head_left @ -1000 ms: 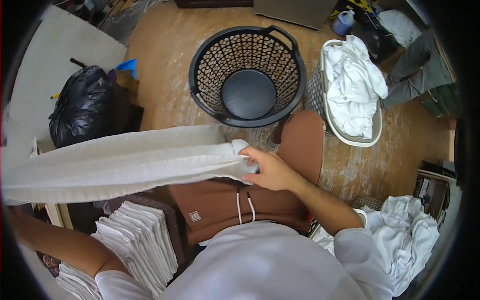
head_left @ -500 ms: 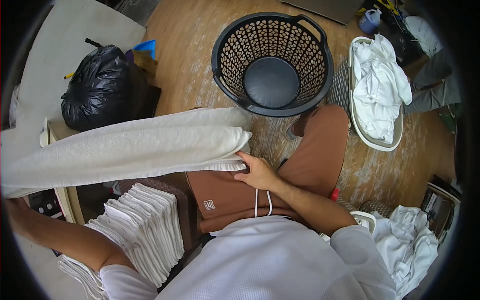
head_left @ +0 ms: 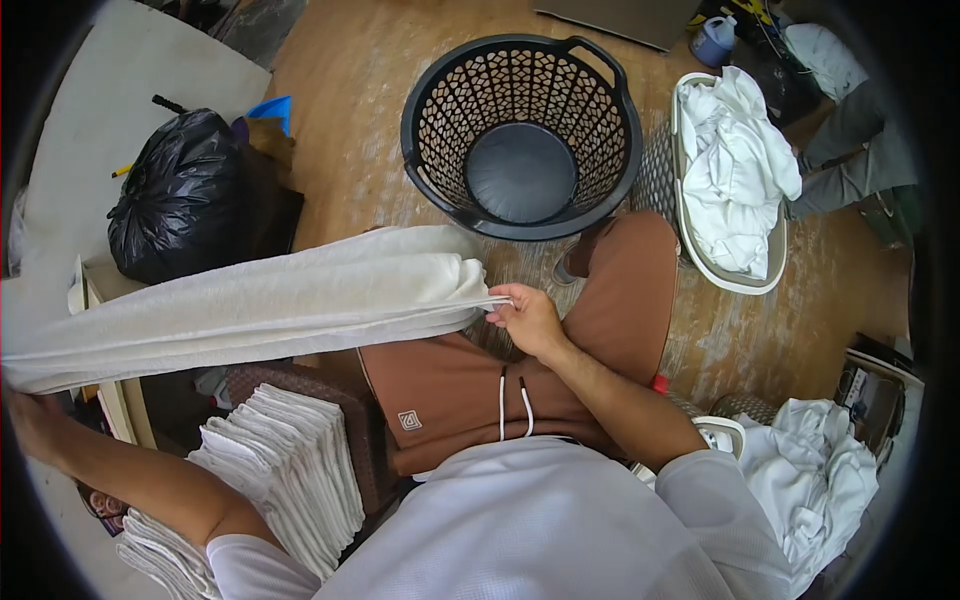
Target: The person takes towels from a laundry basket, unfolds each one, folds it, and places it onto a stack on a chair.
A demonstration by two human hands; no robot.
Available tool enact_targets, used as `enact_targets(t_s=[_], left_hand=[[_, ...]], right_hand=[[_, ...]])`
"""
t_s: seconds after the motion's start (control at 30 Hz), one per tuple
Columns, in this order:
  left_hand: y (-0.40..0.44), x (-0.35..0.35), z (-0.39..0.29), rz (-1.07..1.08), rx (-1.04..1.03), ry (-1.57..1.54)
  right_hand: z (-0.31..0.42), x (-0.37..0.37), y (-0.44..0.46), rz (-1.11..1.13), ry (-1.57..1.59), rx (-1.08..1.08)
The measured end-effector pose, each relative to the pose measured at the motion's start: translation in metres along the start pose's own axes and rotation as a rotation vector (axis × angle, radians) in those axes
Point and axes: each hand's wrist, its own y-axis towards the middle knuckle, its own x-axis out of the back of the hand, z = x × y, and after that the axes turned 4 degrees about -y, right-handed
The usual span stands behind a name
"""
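A long white towel, folded lengthwise, stretches across my lap toward the left edge of the view. My right hand pinches the corner of its near right end between thumb and fingers. At the far left, my left hand holds the other end, its fingers mostly lost in the dark rim. Below the towel, beside my leg, stands a stack of folded white towels.
Ahead is an empty black laundry basket. White cloths fill a basket at the right, near a person's legs. More white cloths lie at lower right. A black plastic bag sits at the left.
My right hand has gone from lying against the towel's end to pinching its corner, drawing that edge out straighter to the right. The view has shifted slightly.
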Motion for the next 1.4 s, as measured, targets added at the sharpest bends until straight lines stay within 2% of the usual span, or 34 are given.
enact_targets(t_s=[0.07,0.17,0.2,0.23,0.27,0.33,0.37,0.4,0.43,0.47,0.5,0.53,0.57,0.6,0.63,0.7,0.73,0.83,0.9,0.93,1.0,1.03,1.07,1.1,1.13,1.2,1.3,1.4], left_hand=[[0.002,0.002,0.013,0.021,0.029,-0.008],[0.007,-0.005,0.036,0.080,0.086,-0.021],[0.009,-0.014,0.045,0.107,0.108,-0.030],[0.011,-0.026,0.054,0.136,0.134,-0.039],[0.013,-0.039,0.064,0.165,0.162,-0.057],[0.022,-0.066,0.085,0.215,0.215,-0.131],[0.027,-0.074,0.098,0.237,0.244,-0.206],[0.041,-0.079,0.122,0.252,0.291,-0.352],[0.043,-0.086,0.128,0.266,0.314,-0.447],[0.044,-0.093,0.134,0.278,0.340,-0.541],[0.036,-0.103,0.123,0.291,0.343,-0.579],[0.026,-0.113,0.110,0.304,0.344,-0.615],[0.014,-0.124,0.095,0.367,0.298,-0.547],[0.014,-0.127,0.101,0.435,0.348,-0.570],[0.007,-0.131,0.091,0.417,0.346,-0.544],[-0.001,-0.136,0.074,0.392,0.309,-0.507],[0.002,-0.139,0.071,0.386,0.273,-0.499],[0.015,-0.128,0.046,0.391,0.147,-0.483],[0.034,-0.122,0.028,0.364,0.098,-0.555],[0.032,-0.130,0.021,0.337,0.127,-0.538],[0.018,-0.157,0.004,0.287,0.184,-0.497],[0.010,-0.177,0.011,0.302,0.314,-0.367],[-0.003,-0.191,0.012,0.391,0.296,-0.226],[0.001,-0.205,0.037,0.544,0.301,-0.222],[-0.004,-0.212,0.032,0.551,0.349,-0.270],[-0.003,-0.217,0.020,0.479,0.387,-0.508],[0.028,-0.203,0.027,0.424,0.298,-0.612],[0.028,-0.159,0.010,0.276,0.169,-0.627]], right_hand=[[0.012,0.010,0.005,-0.002,0.050,-0.047],[0.030,0.048,0.025,-0.053,-0.050,0.101],[0.050,0.074,0.036,-0.123,-0.222,0.176],[0.082,0.097,0.043,-0.174,-0.189,0.291],[0.114,0.130,0.056,-0.214,-0.160,0.285],[0.217,0.182,0.047,-0.467,-0.369,0.389],[0.277,0.201,0.023,-0.576,-0.556,0.502],[0.315,0.232,0.011,-0.526,-0.343,0.713],[0.353,0.246,-0.005,-0.662,-0.305,0.861],[0.384,0.267,-0.024,-0.749,-0.415,0.947],[0.398,0.258,-0.038,-0.731,-0.518,0.977],[0.405,0.246,-0.053,-0.713,-0.619,1.005],[0.407,0.237,-0.066,-0.613,-0.776,0.839],[0.408,0.228,-0.077,-0.511,-0.924,0.671],[0.409,0.233,-0.088,-0.565,-0.878,0.595],[0.422,0.282,-0.110,-0.667,-0.731,0.787],[0.433,0.288,-0.129,-0.701,-0.713,0.811],[0.471,0.359,-0.183,-0.690,-0.470,0.983],[0.487,0.353,-0.199,-0.658,-0.316,1.066],[0.489,0.327,-0.194,-0.664,-0.243,1.080],[0.481,0.305,-0.160,-0.566,-0.265,1.024],[0.467,0.315,-0.131,-0.501,-0.375,0.872],[0.454,0.325,-0.101,-0.429,-0.502,0.724],[0.431,0.308,-0.075,-0.579,-0.338,0.632],[0.425,0.292,-0.062,-0.670,-0.216,0.560],[0.428,0.295,-0.054,-0.643,-0.101,0.703],[0.436,0.298,-0.075,-0.558,-0.107,0.911],[0.434,0.276,-0.124,-0.609,-0.091,1.008]])
